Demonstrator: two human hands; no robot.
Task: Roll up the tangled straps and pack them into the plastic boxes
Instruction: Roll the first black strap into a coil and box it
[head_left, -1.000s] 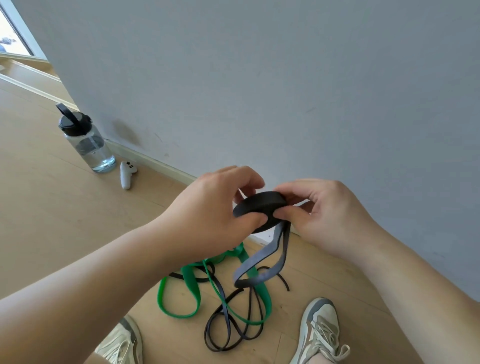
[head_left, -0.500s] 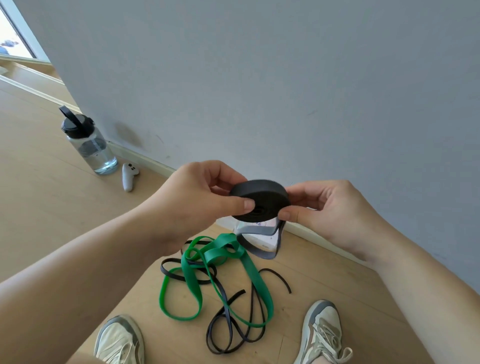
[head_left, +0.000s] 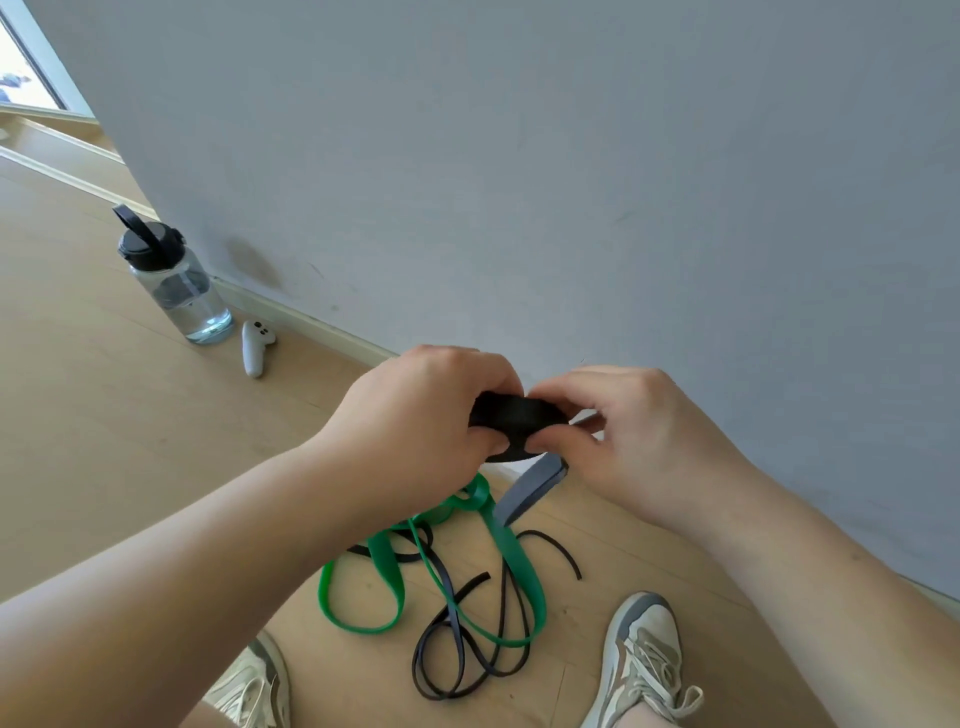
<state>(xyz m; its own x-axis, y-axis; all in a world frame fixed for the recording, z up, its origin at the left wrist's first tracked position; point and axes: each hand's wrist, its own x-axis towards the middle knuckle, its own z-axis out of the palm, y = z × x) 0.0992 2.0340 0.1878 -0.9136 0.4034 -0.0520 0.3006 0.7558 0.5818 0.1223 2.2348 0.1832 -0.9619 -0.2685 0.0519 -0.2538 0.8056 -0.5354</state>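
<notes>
Between two sneakers (head_left: 641, 660) lie tangled green and black straps (head_left: 467, 587), above which the left hand (head_left: 415, 415) and right hand (head_left: 639, 431) pinch a black strap roll (head_left: 519, 421) (no readable labels), water bottle (head_left: 174, 283) beyond.

I see a water bottle (head_left: 174, 278) upright on the wooden floor (head_left: 104, 415) by the wall (head_left: 519, 182), a white controller (head_left: 255, 347) just beside it, and two sneakers (head_left: 641, 660) at the floor's near edge.
</notes>
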